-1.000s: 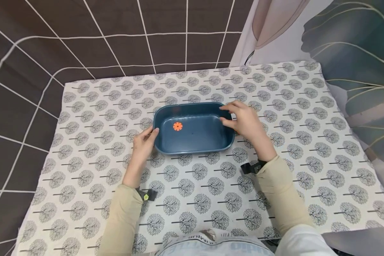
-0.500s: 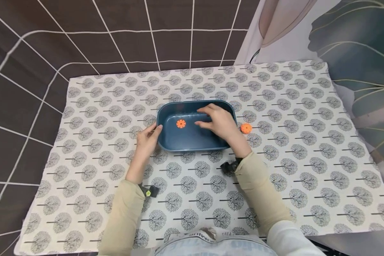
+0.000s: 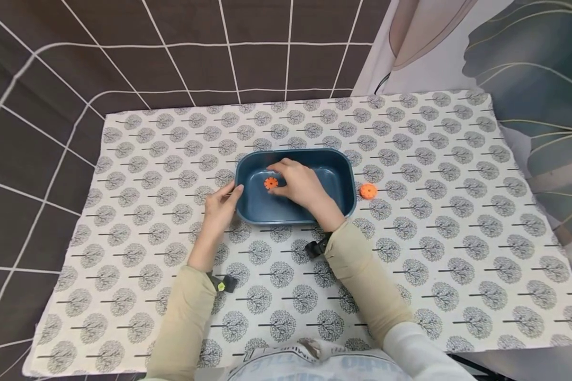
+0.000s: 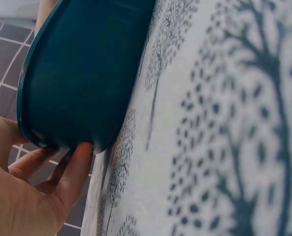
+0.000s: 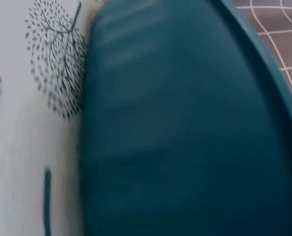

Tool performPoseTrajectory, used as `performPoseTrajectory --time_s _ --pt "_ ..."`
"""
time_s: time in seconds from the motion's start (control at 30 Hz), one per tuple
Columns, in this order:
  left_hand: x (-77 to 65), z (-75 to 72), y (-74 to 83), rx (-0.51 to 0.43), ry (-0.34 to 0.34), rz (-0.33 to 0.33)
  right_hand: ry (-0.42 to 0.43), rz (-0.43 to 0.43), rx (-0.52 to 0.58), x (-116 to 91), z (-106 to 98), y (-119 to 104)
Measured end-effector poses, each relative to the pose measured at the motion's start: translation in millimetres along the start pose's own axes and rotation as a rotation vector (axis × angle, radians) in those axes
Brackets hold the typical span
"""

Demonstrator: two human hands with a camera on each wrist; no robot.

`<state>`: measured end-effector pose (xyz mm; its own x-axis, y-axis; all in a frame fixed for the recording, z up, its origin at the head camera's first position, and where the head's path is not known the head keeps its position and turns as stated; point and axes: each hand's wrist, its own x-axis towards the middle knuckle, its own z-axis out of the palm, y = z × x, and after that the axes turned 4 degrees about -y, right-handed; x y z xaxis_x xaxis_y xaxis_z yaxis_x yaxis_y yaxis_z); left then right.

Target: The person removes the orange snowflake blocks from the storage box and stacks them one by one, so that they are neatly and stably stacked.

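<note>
A dark blue oblong tub (image 3: 336, 182) sits on the patterned cloth. On its floor, toward the left end, lies an orange notched disc (image 3: 270, 183). My left hand (image 3: 219, 206) grips the tub's left end, its thumb over the rim; the left wrist view shows the left hand's other fingers (image 4: 32, 164) against the outside wall. My right hand (image 3: 301, 184) reaches into the tub, thumb and forefinger spread on either side of the disc; contact with it cannot be made out. Only the tub's outer wall (image 5: 185, 123) shows in the right wrist view, not the hand.
A second orange notched piece (image 3: 368, 191), which looks thicker, lies on the cloth just right of the tub. The tree-print cloth (image 3: 286, 296) covers the table. Behind hangs a dark gridded curtain (image 3: 257, 63), and pale drapes (image 3: 419, 47) stand at the right.
My right hand has moved left from the tub's right rim to the disc inside. The orange piece beside the tub has come into sight. My left hand keeps its grip.
</note>
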<state>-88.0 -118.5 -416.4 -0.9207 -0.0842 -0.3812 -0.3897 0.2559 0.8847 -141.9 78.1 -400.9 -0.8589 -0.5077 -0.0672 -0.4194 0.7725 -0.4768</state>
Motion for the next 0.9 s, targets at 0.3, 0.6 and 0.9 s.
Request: performPoseTrajectory --time_s 0.3,0.6,0.9 --pt "-1.3 -1.5 -1.2 -0.015 -0.016 0.014 -0.091 0.139 -0.071 8.4 11.4 -12.0" --pt "1.1 -3.2 -2.6 -0.021 -0.016 0.043 -0.085 0.177 -0.074 16.7 20.3 -11.0" --pt "0.1 -1.4 -2.2 -0.032 -0.022 0.031 -0.116 0.216 -0.110 15.4 22.6 -12.5"
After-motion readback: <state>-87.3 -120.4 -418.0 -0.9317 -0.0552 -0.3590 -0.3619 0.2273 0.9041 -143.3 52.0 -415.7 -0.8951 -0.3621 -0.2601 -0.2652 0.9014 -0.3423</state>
